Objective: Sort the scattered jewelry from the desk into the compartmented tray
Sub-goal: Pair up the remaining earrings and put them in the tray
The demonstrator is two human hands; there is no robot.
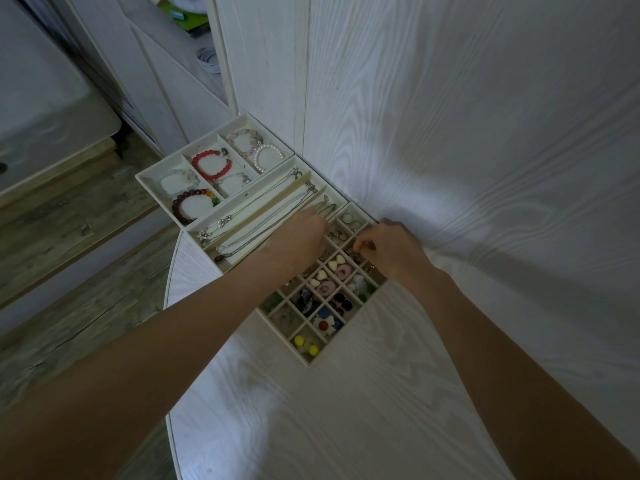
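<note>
White wood-grain tabletop [398,393] carries three trays set side by side. Over the small-grid tray [349,336], the right hand [388,252] has a narrow grip, fingertips pinching a tiny earring [350,251]. The left hand [299,237] reaches over the necklace tray [242,216], its grip hidden. Bead bracelets [211,165] lie in the far tray [152,181].

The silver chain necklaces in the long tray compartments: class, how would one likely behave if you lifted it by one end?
The silver chain necklaces look thin and fine-linked, so one would probably hang limp. Several lie close together, so lifting one may drag or tangle its neighbours. The dark pendant at one chain's end would likely swing.
</note>
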